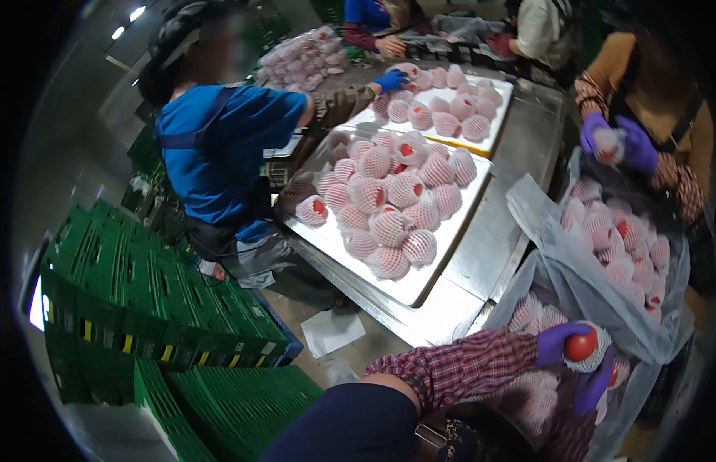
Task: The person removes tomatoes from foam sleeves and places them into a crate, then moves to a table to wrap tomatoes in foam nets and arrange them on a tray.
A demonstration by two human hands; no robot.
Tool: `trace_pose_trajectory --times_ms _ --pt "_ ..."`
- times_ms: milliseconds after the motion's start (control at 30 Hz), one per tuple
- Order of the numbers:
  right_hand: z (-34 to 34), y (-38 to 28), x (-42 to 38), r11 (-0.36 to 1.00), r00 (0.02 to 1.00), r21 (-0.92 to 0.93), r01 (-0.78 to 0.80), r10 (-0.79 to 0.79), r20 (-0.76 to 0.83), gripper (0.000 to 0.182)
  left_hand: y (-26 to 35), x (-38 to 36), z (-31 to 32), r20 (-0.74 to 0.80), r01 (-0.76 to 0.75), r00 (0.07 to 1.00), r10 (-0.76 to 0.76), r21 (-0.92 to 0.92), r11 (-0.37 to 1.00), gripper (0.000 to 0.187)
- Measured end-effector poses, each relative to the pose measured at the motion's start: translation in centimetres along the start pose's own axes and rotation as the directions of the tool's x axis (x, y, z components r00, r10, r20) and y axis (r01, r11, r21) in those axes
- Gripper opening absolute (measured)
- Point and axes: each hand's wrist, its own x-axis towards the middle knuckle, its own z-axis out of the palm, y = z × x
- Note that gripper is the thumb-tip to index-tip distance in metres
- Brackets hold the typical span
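Round red fruit (581,346) half-sleeved in white foam net (600,356) – clasped between purple-gloved left hand (557,344) and right hand (593,385) above clear plastic bag's (554,266) near edge. Could slip out – loose netting.

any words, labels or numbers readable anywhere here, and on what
None can be read.
Green crates: yellow marks on the rims, too small and blurred to read.
Red fruit in the hands: no sticker or print shows.
White trays: no print shows.
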Motion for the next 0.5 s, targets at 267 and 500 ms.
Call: trace_pose_trajectory --times_ms 267,500 --pt "0.3 1.0 0.1 0.794 0.990 -0.592 0.138 -0.114 0.078 0.037 1.2 -2.0 0.7 -0.160 0.046 0.946 0.281 0.926 0.374 0.042" --pt "-2.6 -0.7 1.2 0.936 0.963 -0.321 0.146 -0.208 -0.169 0.051 1.9 0.2 -0.2 -0.329 -0.063 0.942 0.074 0.043 0.997 0.039"
